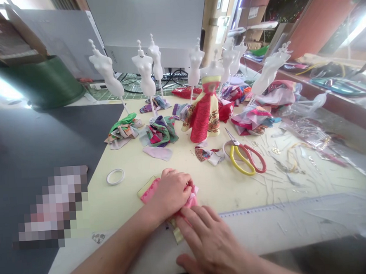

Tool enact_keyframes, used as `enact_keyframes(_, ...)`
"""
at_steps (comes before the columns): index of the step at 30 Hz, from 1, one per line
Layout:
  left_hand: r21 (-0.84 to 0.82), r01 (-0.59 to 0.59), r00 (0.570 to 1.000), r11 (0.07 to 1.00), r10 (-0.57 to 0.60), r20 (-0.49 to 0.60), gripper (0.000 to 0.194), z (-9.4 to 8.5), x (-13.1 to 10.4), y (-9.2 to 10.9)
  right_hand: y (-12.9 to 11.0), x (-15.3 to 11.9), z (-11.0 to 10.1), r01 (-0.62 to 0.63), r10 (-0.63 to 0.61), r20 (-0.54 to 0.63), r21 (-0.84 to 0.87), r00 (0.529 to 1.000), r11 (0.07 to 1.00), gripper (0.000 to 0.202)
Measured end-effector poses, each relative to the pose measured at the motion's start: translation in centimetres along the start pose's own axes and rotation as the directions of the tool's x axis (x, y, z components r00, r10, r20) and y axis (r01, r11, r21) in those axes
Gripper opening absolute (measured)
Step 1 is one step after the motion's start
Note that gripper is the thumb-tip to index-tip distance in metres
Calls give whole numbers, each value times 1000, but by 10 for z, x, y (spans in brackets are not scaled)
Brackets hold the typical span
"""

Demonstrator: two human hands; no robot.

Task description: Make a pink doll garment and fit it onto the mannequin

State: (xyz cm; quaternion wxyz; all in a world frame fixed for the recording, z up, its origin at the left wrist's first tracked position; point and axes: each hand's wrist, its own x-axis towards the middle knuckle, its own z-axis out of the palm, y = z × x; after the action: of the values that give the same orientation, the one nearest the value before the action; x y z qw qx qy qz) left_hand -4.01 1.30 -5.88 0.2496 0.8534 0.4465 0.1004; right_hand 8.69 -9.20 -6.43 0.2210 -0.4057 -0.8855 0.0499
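A small piece of pink and pale-yellow fabric [149, 190] lies on the table near its front edge, mostly covered by my hands. My left hand [174, 191] is closed over it, its fingers curled onto the pink cloth. Beside it, my right hand [207, 234] rests with its fingers stretched out flat and the fingertips on the fabric's near edge, thumb apart. A pale-yellow strip of the cloth sticks out between the two hands. Scissors [246, 156] with one yellow and one red handle lie farther right, blades half apart.
Several white mini dress forms [145, 73] stand at the back; one wears a red and yellow dress [200, 115]. Around them are fabric scrap piles [160, 131]. A white ring of tape [115, 176] lies left, a ruler [268, 206] and loose threads right. A monitor [148, 27] stands behind.
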Motion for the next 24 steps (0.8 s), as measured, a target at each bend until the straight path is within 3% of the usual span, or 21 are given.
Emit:
enact_keyframes(2,-4,-3,1000,1000,3,-1,20,0,0,-1,-3,8,14,-39,40,12,-54,999,998,37)
enact_keyframes(4,-2,-8,1000,1000,7,-7,20,0,1,-1,-2,10,22,-53,52,-21,-67,998,996,13)
enact_keyframes(7,15,-5,1000,1000,6,-5,19,0,1,-2,5,2,22,-102,114,-160,81,981,991,15)
enact_keyframes(10,29,-1,1000,1000,1,6,20,0,1,-1,16,-16,11,-284,377,-243,343,894,895,11)
enact_keyframes(13,36,-9,1000,999,9,11,21,-1,0,0,30,-32,-3,-460,561,-157,420,813,782,10)
enact_keyframes(17,46,-17,1000,999,16,25,20,-2,-1,2,45,-36,-22,-529,527,90,272,845,804,12)
enact_keyframes(18,49,-19,999,999,18,29,20,-2,-1,3,48,-34,-26,-531,522,104,237,846,813,13)
enact_keyframes(22,50,-24,999,998,23,24,20,-2,0,2,49,-17,-31,-432,445,-71,141,893,891,17)
enact_keyframes(24,46,-30,999,999,29,21,20,-1,0,1,47,-8,-26,-362,366,-67,60,928,930,20)
